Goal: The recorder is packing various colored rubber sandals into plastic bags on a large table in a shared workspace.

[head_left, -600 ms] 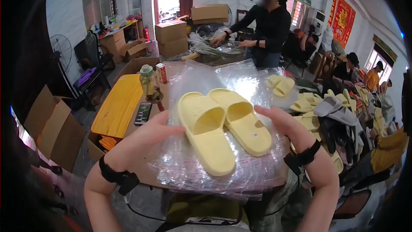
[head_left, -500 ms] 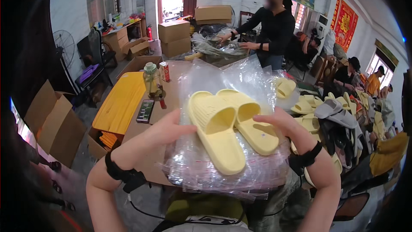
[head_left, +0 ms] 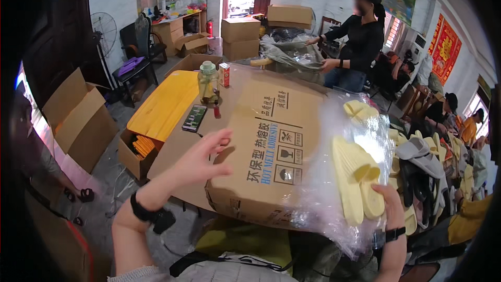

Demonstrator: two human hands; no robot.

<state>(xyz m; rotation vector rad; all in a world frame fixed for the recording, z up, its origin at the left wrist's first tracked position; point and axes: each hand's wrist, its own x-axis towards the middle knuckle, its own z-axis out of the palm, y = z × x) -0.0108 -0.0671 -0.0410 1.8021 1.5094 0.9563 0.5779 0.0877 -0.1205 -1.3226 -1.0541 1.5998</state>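
Two bare hands work over a big cardboard box (head_left: pixel 271 146) that fills the middle of the frame. The right hand (head_left: pixel 387 206), at lower right, is closed on a clear plastic bag (head_left: pixel 342 177) holding a pair of pale yellow slippers (head_left: pixel 357 180); the thumb and fingers pinch the bag at the slippers' lower ends. The slippers stand on edge, side by side, soles ridged and thick, their tops pointing toward the upper right; the crinkled film around them catches the light and hangs loose below the hand. The left hand (head_left: pixel 206 156), at centre left, is open with fingers spread, holding nothing, hovering just at the box's left edge.

Each wrist carries a black band. The box is brown, printed in dark blue on its top face. Beyond it, toward the upper left, a jar with a green lid (head_left: pixel 208 81) and a small red bottle (head_left: pixel 216 109) stand on a table surface, near a yellow board (head_left: pixel 164 104). At right lies a heap of slippers (head_left: pixel 422 156), yellow and grey. At the top, a person in black (head_left: pixel 360 42) handles plastic bags beside stacked cartons (head_left: pixel 241 36).
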